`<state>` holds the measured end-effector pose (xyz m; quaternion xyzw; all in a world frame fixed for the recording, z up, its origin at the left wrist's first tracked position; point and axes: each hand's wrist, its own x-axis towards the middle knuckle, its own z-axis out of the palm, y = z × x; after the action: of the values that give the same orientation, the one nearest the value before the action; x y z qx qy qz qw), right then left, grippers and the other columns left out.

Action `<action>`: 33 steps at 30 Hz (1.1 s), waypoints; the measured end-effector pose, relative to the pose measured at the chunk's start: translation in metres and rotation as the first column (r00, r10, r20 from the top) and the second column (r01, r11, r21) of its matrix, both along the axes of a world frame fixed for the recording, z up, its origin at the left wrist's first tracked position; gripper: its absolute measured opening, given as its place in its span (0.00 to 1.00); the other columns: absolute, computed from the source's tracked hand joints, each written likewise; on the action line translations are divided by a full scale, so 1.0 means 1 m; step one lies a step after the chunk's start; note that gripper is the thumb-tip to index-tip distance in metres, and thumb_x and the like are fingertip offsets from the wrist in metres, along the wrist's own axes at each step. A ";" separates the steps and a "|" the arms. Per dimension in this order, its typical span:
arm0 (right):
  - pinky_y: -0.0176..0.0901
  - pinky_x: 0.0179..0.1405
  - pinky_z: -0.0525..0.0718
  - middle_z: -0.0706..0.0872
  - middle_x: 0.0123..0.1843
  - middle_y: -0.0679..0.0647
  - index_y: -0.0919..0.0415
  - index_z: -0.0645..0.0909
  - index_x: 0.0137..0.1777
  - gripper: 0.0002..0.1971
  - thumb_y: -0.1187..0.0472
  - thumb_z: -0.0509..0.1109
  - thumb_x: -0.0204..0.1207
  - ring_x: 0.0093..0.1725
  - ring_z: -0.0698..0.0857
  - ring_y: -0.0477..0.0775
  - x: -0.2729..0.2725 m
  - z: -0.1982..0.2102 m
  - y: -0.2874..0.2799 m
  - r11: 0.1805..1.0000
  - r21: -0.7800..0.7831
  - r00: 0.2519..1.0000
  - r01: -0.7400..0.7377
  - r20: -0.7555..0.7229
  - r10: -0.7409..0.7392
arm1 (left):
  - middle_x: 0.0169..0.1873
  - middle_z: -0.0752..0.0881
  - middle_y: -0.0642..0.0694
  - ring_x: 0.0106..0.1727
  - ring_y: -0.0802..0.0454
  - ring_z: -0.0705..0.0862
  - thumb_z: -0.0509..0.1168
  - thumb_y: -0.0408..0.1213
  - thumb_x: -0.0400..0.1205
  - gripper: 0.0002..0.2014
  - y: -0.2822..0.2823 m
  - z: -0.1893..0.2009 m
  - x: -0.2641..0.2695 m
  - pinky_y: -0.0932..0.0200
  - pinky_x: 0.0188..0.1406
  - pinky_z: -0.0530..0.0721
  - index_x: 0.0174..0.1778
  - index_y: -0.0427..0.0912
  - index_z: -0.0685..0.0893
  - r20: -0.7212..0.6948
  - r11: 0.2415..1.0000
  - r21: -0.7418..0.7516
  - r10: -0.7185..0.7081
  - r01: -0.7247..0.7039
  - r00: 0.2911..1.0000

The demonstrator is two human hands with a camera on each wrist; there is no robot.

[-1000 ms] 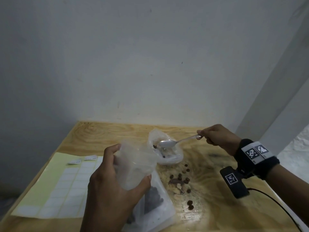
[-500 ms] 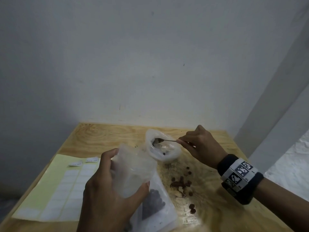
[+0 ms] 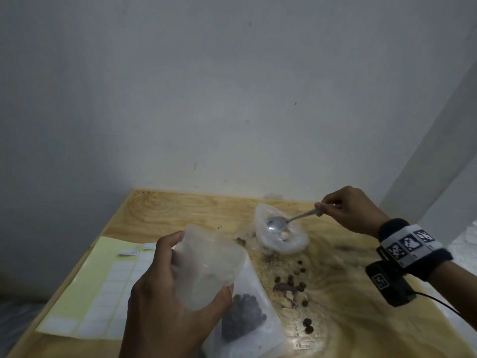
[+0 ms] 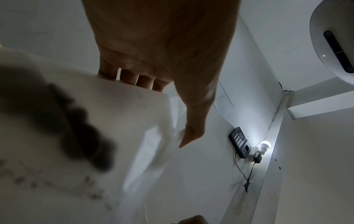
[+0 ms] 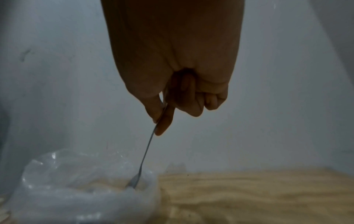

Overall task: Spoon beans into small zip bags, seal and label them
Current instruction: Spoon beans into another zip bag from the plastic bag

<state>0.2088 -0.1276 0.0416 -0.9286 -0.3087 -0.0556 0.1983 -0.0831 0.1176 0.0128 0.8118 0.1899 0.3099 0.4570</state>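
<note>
Looks like a plain back room or small office/workroom, not a kitchen. Bare white painted walls (image 3: 232,99) w/ scuff marks, a bare plywood desk (image 3: 180,205) pushed into the corner. Left wrist view shows a keypad access/attendance terminal (image 4: 240,142) on the wall, a lit bulb in a plug-in adapter (image 4: 265,146) beside it, a printed notice sheet (image 4: 224,98) stuck up, and what looks like a wall AC unit (image 4: 333,37) high up.
</note>
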 end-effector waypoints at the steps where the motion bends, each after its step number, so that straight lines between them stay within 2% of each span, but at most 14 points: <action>1: 0.32 0.25 0.71 0.74 0.18 0.46 0.50 0.92 0.36 0.14 0.54 0.72 0.83 0.21 0.73 0.42 -0.002 0.003 -0.006 1.000 0.001 1.000 -0.010 0.011 0.010 | 0.39 0.85 0.63 0.39 0.60 0.86 0.71 0.68 0.43 0.44 0.001 -0.001 0.000 0.62 0.35 0.82 0.60 0.66 0.75 -0.002 1.000 -0.003 -0.001 0.001 1.000; 3: 0.33 0.23 0.69 0.73 0.18 0.46 0.51 0.92 0.37 0.12 0.54 0.73 0.82 0.20 0.70 0.46 -0.008 0.006 -0.015 0.997 0.062 0.997 -0.049 0.070 0.045 | 0.43 0.84 0.68 0.39 0.61 0.86 0.71 0.68 0.43 0.44 0.001 -0.002 -0.001 0.65 0.35 0.80 0.59 0.66 0.75 0.000 1.000 0.001 0.002 -0.002 1.000; 7: 0.28 0.25 0.68 0.82 0.25 0.43 0.57 0.94 0.44 0.13 0.50 0.72 0.79 0.23 0.75 0.47 -0.021 0.000 -0.021 0.955 0.149 0.941 -0.256 0.264 0.212 | 0.38 0.85 0.63 0.41 0.57 0.87 0.70 0.67 0.44 0.43 -0.001 -0.001 0.000 0.62 0.35 0.81 0.59 0.67 0.75 0.000 1.000 0.014 0.003 -0.003 1.000; 11: 0.23 0.29 0.68 0.79 0.27 0.33 0.57 0.95 0.49 0.12 0.51 0.73 0.78 0.24 0.76 0.38 -0.026 -0.020 -0.012 0.933 0.136 0.927 -0.334 0.227 0.298 | 0.42 0.86 0.62 0.43 0.57 0.87 0.71 0.68 0.46 0.44 -0.005 -0.001 0.003 0.58 0.37 0.85 0.62 0.65 0.74 -0.013 0.999 0.028 -0.030 0.031 0.999; 13: 0.28 0.30 0.75 0.86 0.31 0.35 0.56 0.95 0.49 0.10 0.53 0.74 0.79 0.28 0.82 0.39 -0.020 -0.030 -0.010 0.950 0.187 0.964 -0.251 0.137 0.227 | 0.41 0.85 0.64 0.43 0.59 0.86 0.70 0.68 0.46 0.43 -0.008 0.000 0.004 0.63 0.35 0.82 0.61 0.66 0.73 -0.011 0.998 0.035 -0.045 0.045 0.999; 15: 0.47 0.32 0.83 0.92 0.34 0.49 0.52 0.94 0.48 0.09 0.52 0.74 0.80 0.31 0.85 0.49 -0.012 -0.033 -0.008 0.975 0.190 0.993 -0.116 -0.006 0.120 | 0.40 0.84 0.65 0.41 0.60 0.86 0.70 0.68 0.46 0.43 -0.010 0.000 0.005 0.62 0.35 0.82 0.61 0.67 0.72 -0.008 0.998 0.048 -0.049 0.050 0.999; 16: 0.51 0.31 0.81 0.91 0.34 0.56 0.49 0.94 0.47 0.09 0.50 0.73 0.81 0.30 0.82 0.56 -0.007 -0.032 -0.007 0.983 0.173 0.994 -0.065 -0.072 0.079 | 0.40 0.84 0.65 0.41 0.60 0.85 0.70 0.69 0.47 0.43 -0.011 0.001 0.005 0.61 0.35 0.82 0.61 0.67 0.72 -0.008 0.997 0.052 -0.050 0.050 0.999; 18: 0.46 0.29 0.70 0.84 0.30 0.65 0.47 0.94 0.43 0.10 0.49 0.72 0.82 0.28 0.71 0.56 -0.001 -0.027 -0.004 0.987 0.159 0.980 0.011 -0.199 0.021 | 0.40 0.83 0.66 0.41 0.62 0.85 0.70 0.69 0.47 0.43 -0.011 0.001 0.005 0.60 0.35 0.82 0.62 0.67 0.72 -0.010 0.997 0.056 -0.047 0.048 0.999; 20: 0.43 0.29 0.63 0.71 0.29 0.62 0.48 0.94 0.41 0.11 0.49 0.73 0.81 0.29 0.64 0.56 0.001 -0.021 -0.001 0.983 0.166 0.946 0.077 -0.323 -0.020 | 0.40 0.83 0.66 0.41 0.62 0.84 0.70 0.69 0.47 0.44 -0.012 0.001 0.005 0.59 0.35 0.82 0.63 0.64 0.73 -0.012 0.997 0.064 -0.042 0.043 0.999; 23: 0.44 0.31 0.62 0.66 0.33 0.59 0.50 0.95 0.39 0.13 0.48 0.73 0.81 0.32 0.61 0.58 0.002 -0.017 0.000 0.986 0.145 0.877 0.083 -0.481 -0.003 | 0.40 0.83 0.68 0.41 0.66 0.84 0.70 0.69 0.47 0.44 -0.012 0.001 0.006 0.62 0.36 0.81 0.63 0.65 0.73 -0.015 0.998 0.052 -0.041 0.042 0.999; 25: 0.43 0.31 0.62 0.64 0.31 0.59 0.50 0.95 0.38 0.14 0.49 0.73 0.81 0.28 0.61 0.54 0.000 -0.017 0.003 0.988 0.138 0.857 0.066 -0.515 0.015 | 0.41 0.82 0.70 0.43 0.69 0.83 0.70 0.70 0.47 0.43 -0.012 0.000 0.006 0.67 0.35 0.79 0.62 0.68 0.71 -0.023 0.998 0.040 -0.049 0.050 0.999; 28: 0.34 0.24 0.60 0.65 0.24 0.51 0.50 0.94 0.38 0.12 0.50 0.74 0.81 0.23 0.60 0.44 -0.006 -0.015 0.006 0.990 0.134 0.920 0.034 -0.392 0.021 | 0.41 0.81 0.68 0.44 0.69 0.83 0.69 0.71 0.48 0.43 -0.011 0.000 0.006 0.69 0.35 0.78 0.62 0.68 0.71 -0.032 0.998 0.046 -0.047 0.048 0.998; 30: 0.31 0.21 0.61 0.68 0.20 0.44 0.49 0.94 0.39 0.11 0.51 0.74 0.81 0.20 0.63 0.44 -0.010 -0.016 0.007 0.991 0.131 0.961 -0.009 -0.274 0.045 | 0.41 0.81 0.68 0.43 0.67 0.83 0.69 0.70 0.48 0.43 -0.011 0.001 0.006 0.68 0.36 0.78 0.63 0.66 0.72 -0.034 0.998 0.054 -0.044 0.046 0.998; 33: 0.31 0.22 0.63 0.80 0.21 0.47 0.51 0.94 0.41 0.10 0.52 0.74 0.81 0.22 0.67 0.43 -0.015 -0.021 0.005 0.990 0.140 0.980 -0.009 -0.195 0.036 | 0.41 0.82 0.67 0.42 0.67 0.83 0.69 0.70 0.49 0.43 -0.009 0.001 0.006 0.66 0.35 0.79 0.63 0.65 0.72 -0.035 0.997 0.061 -0.038 0.040 0.999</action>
<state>0.1941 -0.1227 0.0206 -0.9100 -0.2935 0.0176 0.2924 -0.0775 0.1087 0.0136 0.8341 0.1721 0.2931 0.4345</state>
